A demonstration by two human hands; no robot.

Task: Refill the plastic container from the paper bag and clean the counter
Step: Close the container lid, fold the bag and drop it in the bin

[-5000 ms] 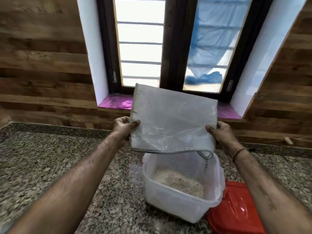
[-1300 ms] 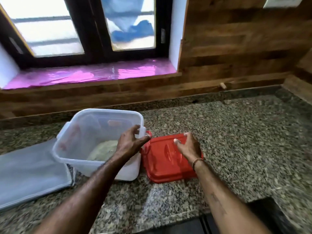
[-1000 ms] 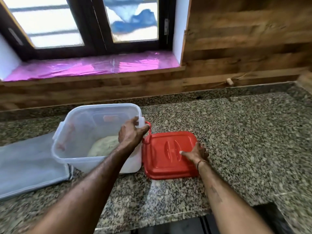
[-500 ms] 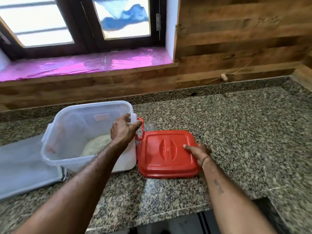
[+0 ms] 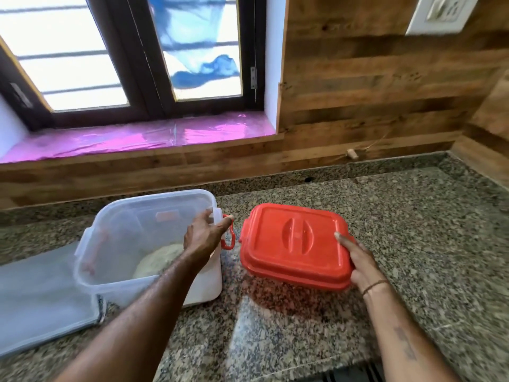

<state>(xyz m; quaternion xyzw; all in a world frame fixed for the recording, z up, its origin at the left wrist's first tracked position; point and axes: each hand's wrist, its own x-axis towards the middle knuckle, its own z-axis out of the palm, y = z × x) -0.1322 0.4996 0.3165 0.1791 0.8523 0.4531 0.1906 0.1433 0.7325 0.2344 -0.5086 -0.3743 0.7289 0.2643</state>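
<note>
A translucent plastic container [image 5: 121, 244] stands open on the granite counter [image 5: 413, 244], with a low heap of pale flour [image 5: 158, 260] in its bottom. My left hand [image 5: 205, 234] grips its right rim beside a red latch [image 5: 228, 235]. My right hand [image 5: 358, 260] holds the red lid [image 5: 292, 244] by its near right corner, and the lid is lifted and tilted above the counter, right of the container. The emptied grey bag [image 5: 41, 301] lies flat at the left, partly under the container's corner.
A wooden wall runs behind the counter, with a pink-lined window sill [image 5: 137, 136] at the back left. A white switch plate [image 5: 440, 12] sits at the upper right. The counter's front edge runs along the bottom right.
The bag, held over the container five seconds ago, now lies flat at the left. My right hand has taken the red lid by its corner and raised it off the counter.
</note>
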